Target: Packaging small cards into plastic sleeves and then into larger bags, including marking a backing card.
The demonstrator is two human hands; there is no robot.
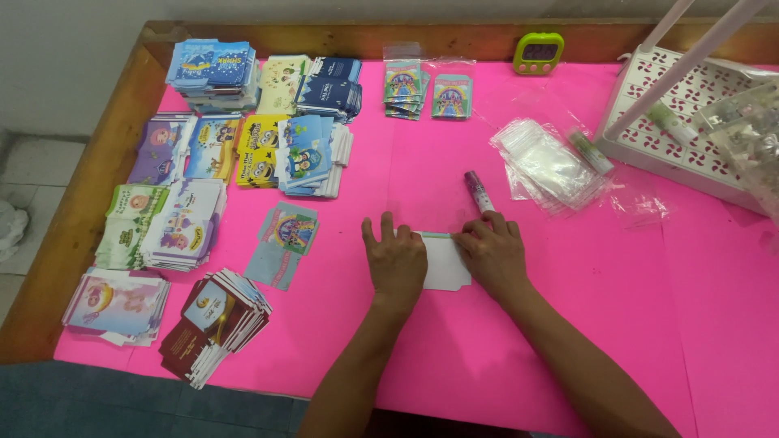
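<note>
In the head view, both hands press flat on a small white card envelope lying face down on the pink table cover, just below the middle of the table. The left hand lies palm down over its left end, fingers slightly spread and pointing to twelve o'clock; the right hand covers its right end, fingers held together and curled onto the teal-edged top fold. Nothing is pinched; both hands bear down. The envelope looks like thin printed card: light, flat, easily creased, probably a little slick on the smooth cover, so it would be best held by its edges or pinned flat under the palm. At one o'clock from the right hand, touching its fingertips, lies a purple glue stick, a stiff cylinder. Further toward two o'clock sits a heap of clear plastic sleeves, limp and glossy. At nine to eleven o'clock are stacks of printed card envelopes in many colours. A green timer stands at twelve o'clock, and a white perforated plastic tray at two.
</note>
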